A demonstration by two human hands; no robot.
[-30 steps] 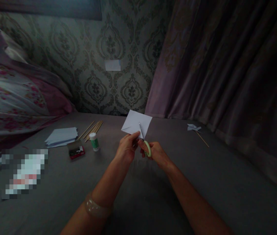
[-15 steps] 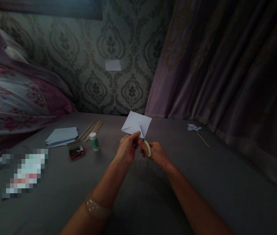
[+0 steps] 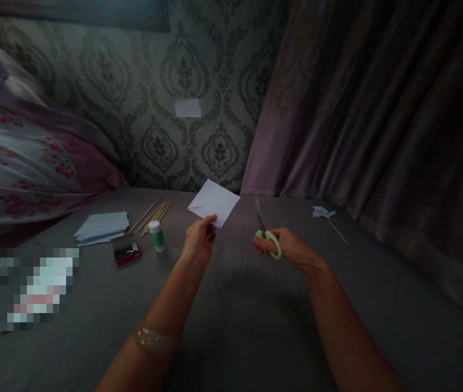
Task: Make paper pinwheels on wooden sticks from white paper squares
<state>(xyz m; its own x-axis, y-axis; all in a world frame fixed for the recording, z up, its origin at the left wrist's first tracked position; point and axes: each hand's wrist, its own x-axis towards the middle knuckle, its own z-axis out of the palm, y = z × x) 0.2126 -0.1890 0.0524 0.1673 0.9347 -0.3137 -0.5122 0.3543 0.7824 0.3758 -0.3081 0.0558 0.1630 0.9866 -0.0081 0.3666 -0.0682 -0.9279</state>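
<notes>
My left hand (image 3: 199,242) pinches the lower corner of a folded white paper square (image 3: 214,201), which stands up above the grey bed surface (image 3: 231,305). My right hand (image 3: 286,249) is closed round the green handles of a pair of scissors (image 3: 266,231), blades pointing up and away. The scissors are a hand's width to the right of the paper and do not touch it. A clear bangle sits on my left forearm.
To the left lie a stack of white sheets (image 3: 101,226), several wooden sticks (image 3: 154,213), a green glue bottle (image 3: 157,236) and a small red box (image 3: 127,252). A paper pinwheel on a stick (image 3: 326,214) lies at the right by the curtain (image 3: 378,136). Floral pillows (image 3: 23,163) rise at the left.
The scissors were in the paper before; my right hand has drawn them out and away to the right. My left hand has shifted the paper slightly left.
</notes>
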